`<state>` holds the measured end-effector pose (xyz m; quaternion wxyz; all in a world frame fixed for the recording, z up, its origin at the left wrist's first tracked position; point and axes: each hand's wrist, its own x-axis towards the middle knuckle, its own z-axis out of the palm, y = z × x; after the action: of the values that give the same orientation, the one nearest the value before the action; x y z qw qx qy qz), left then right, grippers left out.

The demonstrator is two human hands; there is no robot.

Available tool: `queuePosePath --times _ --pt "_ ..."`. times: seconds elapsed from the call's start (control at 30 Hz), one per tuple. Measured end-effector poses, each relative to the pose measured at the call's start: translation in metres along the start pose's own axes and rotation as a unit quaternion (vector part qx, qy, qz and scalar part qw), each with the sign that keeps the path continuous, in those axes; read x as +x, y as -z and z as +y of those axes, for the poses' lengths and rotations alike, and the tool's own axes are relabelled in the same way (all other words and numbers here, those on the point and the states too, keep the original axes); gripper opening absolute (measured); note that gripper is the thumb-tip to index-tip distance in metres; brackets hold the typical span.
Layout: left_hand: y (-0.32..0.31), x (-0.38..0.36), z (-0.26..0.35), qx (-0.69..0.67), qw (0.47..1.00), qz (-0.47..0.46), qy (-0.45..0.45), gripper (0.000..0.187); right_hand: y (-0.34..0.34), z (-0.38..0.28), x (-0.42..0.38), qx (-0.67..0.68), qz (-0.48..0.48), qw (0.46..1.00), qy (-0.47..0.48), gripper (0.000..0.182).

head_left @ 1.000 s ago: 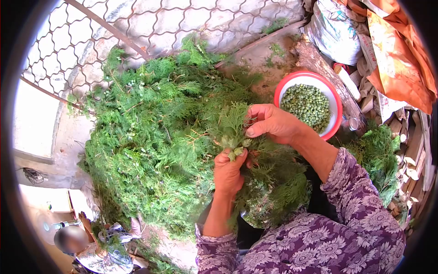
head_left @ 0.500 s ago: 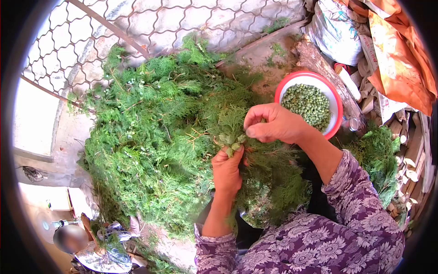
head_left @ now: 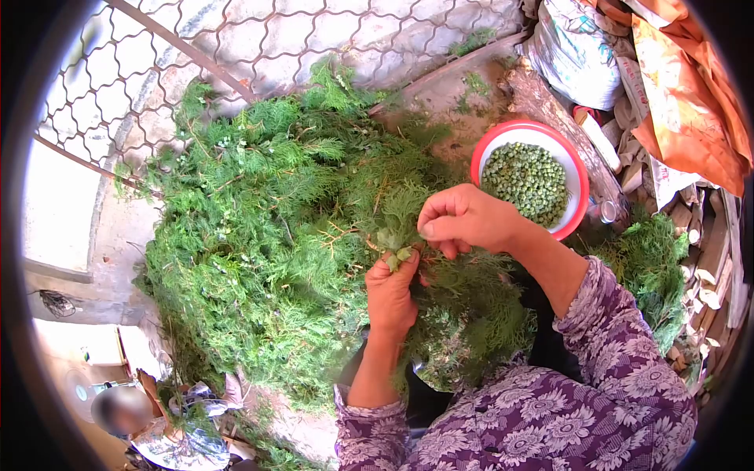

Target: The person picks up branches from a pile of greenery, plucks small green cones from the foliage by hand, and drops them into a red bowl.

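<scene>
My left hand (head_left: 390,302) is closed around an evergreen sprig (head_left: 402,255) that carries pale green cones, its thumb and fingers pinching the stem. Just right of the sprig is my right hand (head_left: 471,221), thumb and fingertips pressed together. What lies in that pinch, if anything, is too small to make out. Both hands are above a large heap of feathery green branches (head_left: 259,235). More foliage (head_left: 479,314) spreads over my lap. Beyond my right hand stands a white basin with a red rim (head_left: 583,206), partly filled with small green cones (head_left: 522,182).
A wire mesh panel (head_left: 267,47) borders the far side. At the upper right are a white sack (head_left: 577,59) and orange sheeting (head_left: 683,102), beside pieces of wood (head_left: 719,275). Another person (head_left: 177,432) sits at the lower left among branches.
My right hand has shifted slightly down, and its fingers have drawn closer together beside the sprig. My left hand keeps its hold in nearly the same place.
</scene>
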<state>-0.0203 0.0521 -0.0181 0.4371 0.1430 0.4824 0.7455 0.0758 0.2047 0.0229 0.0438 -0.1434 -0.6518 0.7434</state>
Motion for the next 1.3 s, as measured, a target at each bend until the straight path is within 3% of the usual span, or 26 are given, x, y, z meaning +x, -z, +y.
queuePosePath --times 0.03,0.07,0.13,0.2,0.27,0.3,0.37,0.5,0.6,0.83,0.93,1.0,1.13,1.3 --pt "0.000 0.000 0.001 -0.004 1.000 0.011 0.008 0.007 0.001 0.000 0.000 0.090 0.008 0.996 -0.020 0.013" --pt "0.000 0.000 0.001 -0.004 1.000 0.011 0.007 0.007 0.002 0.000 -0.001 0.090 0.008 0.996 -0.019 0.013" --pt "0.000 0.001 0.001 0.022 1.000 0.010 -0.015 0.008 0.005 0.000 -0.001 0.230 -0.015 0.973 0.018 0.017" --pt "0.000 0.000 0.000 0.043 0.999 0.009 -0.024 0.008 0.004 0.000 0.000 0.220 -0.018 0.975 0.030 0.019" --pt "0.000 0.000 -0.001 0.065 0.997 0.007 -0.033 0.008 0.004 -0.001 0.000 0.055 -0.015 0.998 -0.008 0.019" --pt "-0.001 0.000 -0.001 0.068 0.997 0.000 -0.046 0.008 0.002 0.004 0.003 0.054 -0.016 0.998 -0.008 0.019" --pt "0.000 0.000 -0.004 0.072 0.996 -0.006 -0.060 0.008 -0.008 0.019 0.010 -0.126 0.029 0.978 0.163 0.023" --pt "0.003 -0.001 -0.008 0.117 0.987 -0.043 -0.097 0.010 -0.016 0.009 0.000 -0.125 0.027 0.989 0.071 0.022" --pt "0.002 0.000 -0.008 0.124 0.987 -0.043 -0.093 0.011 -0.015 0.019 0.005 -0.153 0.052 0.979 0.124 0.023" --pt "0.000 -0.001 -0.005 0.152 0.985 -0.033 -0.075 0.011 -0.008 0.015 0.005 -0.134 0.023 0.983 0.123 0.019" --pt "-0.002 -0.001 -0.001 0.143 0.988 -0.020 -0.059 0.011 -0.006 0.001 -0.002 -0.103 -0.013 0.994 0.039 0.016" --pt "-0.003 0.001 0.000 0.136 0.989 -0.015 -0.056 0.011 -0.002 -0.001 -0.006 0.154 -0.038 0.987 -0.030 0.013" --pt "-0.003 -0.002 -0.002 0.166 0.984 -0.017 -0.064 0.010 -0.001 -0.008 -0.007 0.296 -0.056 0.953 0.018 0.015" --pt "-0.002 -0.002 -0.006 0.207 0.975 -0.015 -0.083 0.011 0.005 0.003 0.000 0.247 -0.038 0.968 0.028 0.018"
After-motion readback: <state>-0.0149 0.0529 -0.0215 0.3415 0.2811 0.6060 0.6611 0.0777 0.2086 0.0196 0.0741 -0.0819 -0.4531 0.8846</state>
